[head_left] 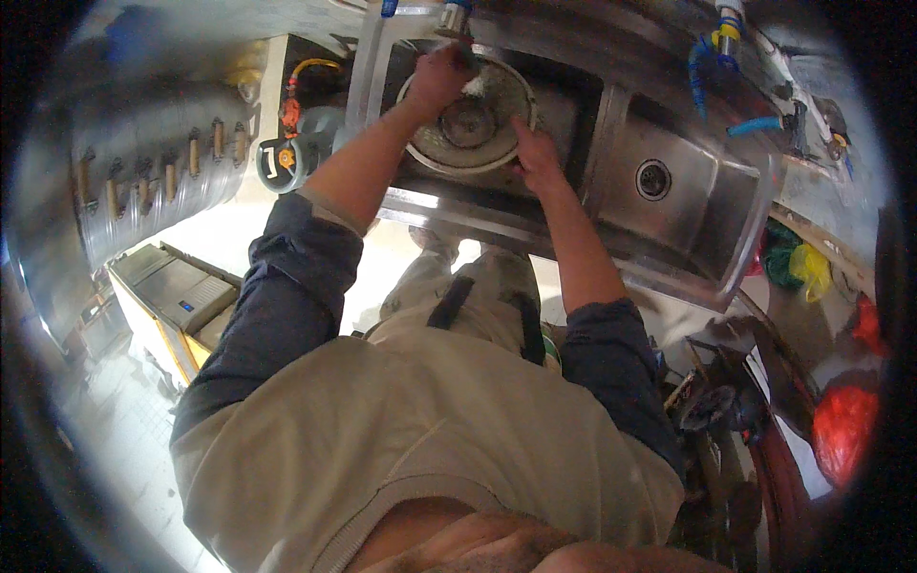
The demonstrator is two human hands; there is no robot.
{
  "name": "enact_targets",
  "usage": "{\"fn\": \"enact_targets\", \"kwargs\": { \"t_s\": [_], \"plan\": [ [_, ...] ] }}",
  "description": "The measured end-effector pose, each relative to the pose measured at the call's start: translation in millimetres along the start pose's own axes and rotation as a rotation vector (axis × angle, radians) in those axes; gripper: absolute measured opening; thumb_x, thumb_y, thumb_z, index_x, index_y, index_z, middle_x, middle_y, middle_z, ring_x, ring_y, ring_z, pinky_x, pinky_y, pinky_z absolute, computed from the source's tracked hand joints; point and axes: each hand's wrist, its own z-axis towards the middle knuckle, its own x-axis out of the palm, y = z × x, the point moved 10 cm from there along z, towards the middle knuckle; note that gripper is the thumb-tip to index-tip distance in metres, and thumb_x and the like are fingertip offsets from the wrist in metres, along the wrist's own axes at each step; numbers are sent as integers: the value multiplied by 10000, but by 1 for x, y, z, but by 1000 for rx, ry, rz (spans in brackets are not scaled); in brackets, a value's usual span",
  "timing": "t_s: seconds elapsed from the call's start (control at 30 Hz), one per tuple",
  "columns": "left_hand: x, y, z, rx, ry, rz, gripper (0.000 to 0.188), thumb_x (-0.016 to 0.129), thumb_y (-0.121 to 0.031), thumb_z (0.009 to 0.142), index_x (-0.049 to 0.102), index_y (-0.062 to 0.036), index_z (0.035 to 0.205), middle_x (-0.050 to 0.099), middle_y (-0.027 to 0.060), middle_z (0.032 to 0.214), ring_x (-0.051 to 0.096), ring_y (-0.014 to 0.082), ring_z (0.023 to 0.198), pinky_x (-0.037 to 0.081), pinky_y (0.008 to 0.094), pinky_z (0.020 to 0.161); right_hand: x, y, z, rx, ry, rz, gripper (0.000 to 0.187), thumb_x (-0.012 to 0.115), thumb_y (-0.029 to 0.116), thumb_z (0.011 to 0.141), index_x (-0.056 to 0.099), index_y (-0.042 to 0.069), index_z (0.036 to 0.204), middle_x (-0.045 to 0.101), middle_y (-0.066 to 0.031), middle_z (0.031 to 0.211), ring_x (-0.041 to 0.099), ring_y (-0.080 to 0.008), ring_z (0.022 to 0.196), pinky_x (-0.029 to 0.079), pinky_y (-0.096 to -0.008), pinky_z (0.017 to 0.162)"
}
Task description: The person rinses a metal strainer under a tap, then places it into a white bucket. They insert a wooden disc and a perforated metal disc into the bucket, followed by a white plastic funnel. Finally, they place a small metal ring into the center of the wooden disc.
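A round, shallow metal bowl (437,143) with a pale rim and what looks like a perforated wall is held over the left sink basin (564,143). My right hand (537,160) grips its rim on the right, thumb on the inner side. My left hand (443,80) is closed over the bowl's far left part, just below the faucet (454,19). Something dark shows at its fingertips, too blurred to name. White foam or running water (475,86) shows beside those fingers, inside the bowl.
To the right is a second steel basin with a round drain (653,180). A blue hose (755,125) hangs by the wall. At left stand a gas cylinder (315,134) with an orange hose and a metal cabinet (172,286). Red plastic bags (845,430) lie at right.
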Motion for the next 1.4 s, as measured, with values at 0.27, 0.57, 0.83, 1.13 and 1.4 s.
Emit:
{"fn": "enact_targets", "kwargs": {
  "t_s": [0.27, 0.57, 0.83, 1.13, 1.4],
  "plan": [
    [8, 56, -18, -303, 313, -75, 503, 772, -319, 897, 634, -115, 1335, 750, 185, 1122, 732, 387, 1028, 598, 506, 861, 0, 2, -12, 89, 189, 21, 961, 641, 647, 973, 368, -62, 1563, 488, -231, 1509, 515, -350, 1285, 399, -583, 1091],
    [2, 21, 0, -388, 144, -325, 414, 810, -339, 834, 714, -39, 1103, 768, 179, 1024, 744, 392, 946, 601, 470, 840, -5, 7, -20, 59, 63, 9, 611, 654, 538, 1004, 569, 8, 1297, 651, -90, 1134, 607, -214, 917, 428, -391, 666],
    [25, -12, -21, -627, 361, -1074, 279, 822, -238, 839, 737, 5, 945, 747, 53, 846, 701, 112, 777, 578, 315, 714, 10, 30, -25, 54, 147, 150, 609, 581, 644, 1017, 636, 80, 1240, 589, -22, 898, 535, -178, 760, 427, -400, 613],
    [8, 2, -6, -611, 251, -593, 330, 814, -309, 830, 761, -16, 972, 781, 97, 886, 745, 193, 810, 581, 362, 774, 22, 42, -40, 81, 150, 166, 671, 566, 716, 987, 664, 114, 1267, 707, -16, 1152, 671, -169, 974, 547, -336, 715],
    [13, -12, -20, -569, 338, -905, 323, 843, -271, 854, 723, -9, 1000, 772, 86, 881, 729, 170, 795, 588, 351, 762, 16, 38, -35, 60, 149, 211, 627, 571, 671, 1003, 643, 99, 1251, 700, -51, 1122, 653, -231, 957, 526, -426, 754]
  ]
}}
